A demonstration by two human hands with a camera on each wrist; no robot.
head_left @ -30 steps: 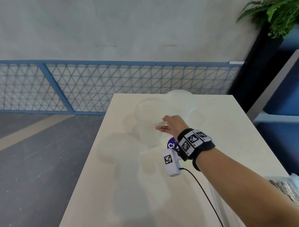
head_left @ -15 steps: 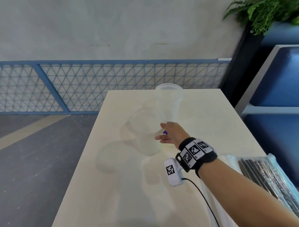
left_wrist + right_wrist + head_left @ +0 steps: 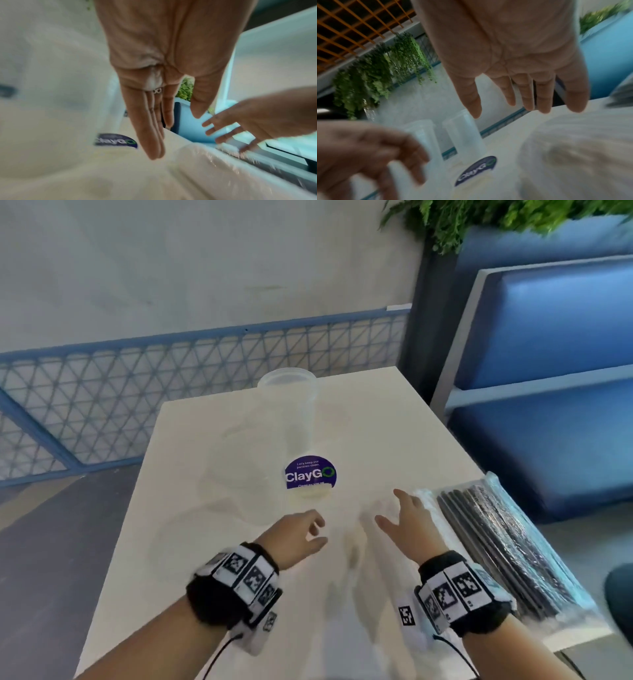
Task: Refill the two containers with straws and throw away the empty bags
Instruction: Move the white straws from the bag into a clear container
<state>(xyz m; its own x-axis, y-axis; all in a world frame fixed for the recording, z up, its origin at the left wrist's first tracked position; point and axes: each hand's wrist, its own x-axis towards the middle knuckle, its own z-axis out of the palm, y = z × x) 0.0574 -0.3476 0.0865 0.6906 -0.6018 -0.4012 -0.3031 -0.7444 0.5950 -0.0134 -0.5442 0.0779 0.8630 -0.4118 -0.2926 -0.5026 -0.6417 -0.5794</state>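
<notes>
Right hand (image 3: 407, 522), fingers spread and holding nothing, has left the two containers (image 3: 462, 136) and now reaches the right-side straw bags (image 3: 493, 546) with the released left hand (image 3: 296, 537), so refilling can begin.

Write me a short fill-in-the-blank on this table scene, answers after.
1. The round sticker on the table reads ____.
2. The straws in the bag nearest the bench are ____ in colour.
3. Both clear containers are ____ of straws.
4. The hands, left hand and right hand, hold ____.

Answers: ClayGo; black; empty; nothing

cafe/pantry, blue booth seat (image 3: 548, 337), ClayGo sticker (image 3: 310, 473) (clean-up sign)
</notes>
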